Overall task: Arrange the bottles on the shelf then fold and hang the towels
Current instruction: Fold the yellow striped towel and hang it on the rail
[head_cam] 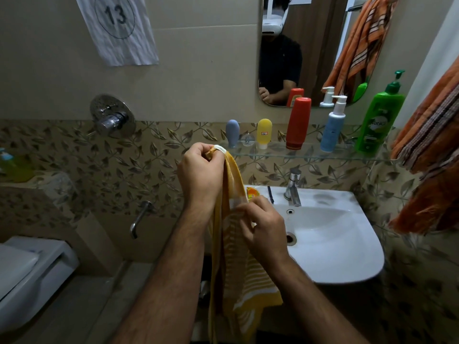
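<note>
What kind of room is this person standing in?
A small home bathroom, most likely. A white sink with a tap sits below a mirror, a toilet stands at the left, and a glass shelf holds bottles.

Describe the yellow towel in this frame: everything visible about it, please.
The yellow towel looks like soft woven cloth, mustard yellow with thin white stripes lower down and a white loop at its top corner. It hangs lengthwise, bunched in loose folds, in front of the sink. The left hand grips the top by the loop; the right hand pinches its edge lower down. Its bottom end runs out of view.
</note>
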Demonstrator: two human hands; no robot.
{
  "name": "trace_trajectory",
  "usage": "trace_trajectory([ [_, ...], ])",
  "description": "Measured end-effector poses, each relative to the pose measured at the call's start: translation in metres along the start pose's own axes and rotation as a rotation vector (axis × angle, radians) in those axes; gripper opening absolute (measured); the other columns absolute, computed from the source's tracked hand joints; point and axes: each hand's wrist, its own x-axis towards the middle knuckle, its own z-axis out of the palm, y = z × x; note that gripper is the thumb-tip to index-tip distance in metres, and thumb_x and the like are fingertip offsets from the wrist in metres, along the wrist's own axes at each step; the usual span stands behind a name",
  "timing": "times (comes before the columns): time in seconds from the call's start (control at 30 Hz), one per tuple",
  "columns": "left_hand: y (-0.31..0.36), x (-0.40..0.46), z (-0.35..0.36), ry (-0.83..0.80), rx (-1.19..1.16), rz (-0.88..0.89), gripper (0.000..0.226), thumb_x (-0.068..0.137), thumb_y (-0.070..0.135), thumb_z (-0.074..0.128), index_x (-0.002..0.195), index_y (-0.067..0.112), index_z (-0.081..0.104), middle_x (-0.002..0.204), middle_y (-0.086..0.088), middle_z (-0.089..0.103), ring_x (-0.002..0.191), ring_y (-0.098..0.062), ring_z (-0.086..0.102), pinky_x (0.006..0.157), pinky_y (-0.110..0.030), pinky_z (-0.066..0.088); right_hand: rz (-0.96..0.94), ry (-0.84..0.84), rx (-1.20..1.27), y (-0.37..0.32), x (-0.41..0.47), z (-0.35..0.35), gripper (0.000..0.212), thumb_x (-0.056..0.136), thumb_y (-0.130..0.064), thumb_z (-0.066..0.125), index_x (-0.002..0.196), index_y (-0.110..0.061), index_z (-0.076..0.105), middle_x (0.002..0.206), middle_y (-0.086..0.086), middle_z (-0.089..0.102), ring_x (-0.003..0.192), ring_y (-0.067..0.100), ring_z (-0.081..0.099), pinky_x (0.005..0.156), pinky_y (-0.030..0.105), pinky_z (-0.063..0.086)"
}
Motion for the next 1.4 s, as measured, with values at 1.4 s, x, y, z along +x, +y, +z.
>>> trace_trajectory([
  [1.4, -0.030, 0.024, -0.024, 0.096, 0.081, -0.005, 0.005, 0.085, 0.021, 0.064, 0.088, 0.019, 0.067, 0.075, 0.009, 0.061, 0.066, -0.005, 0.055, 0.052, -0.018, 0.036, 0.575, 0.144, 0.168, 0.030, -0.002, -0.016, 0.019, 0.085, -0.004, 0.062, 0.084, -0.022, 0.056, 0.071, -0.005, 0.061, 0.063, 0.017, 0.059, 0.059, 0.030, 0.047],
])
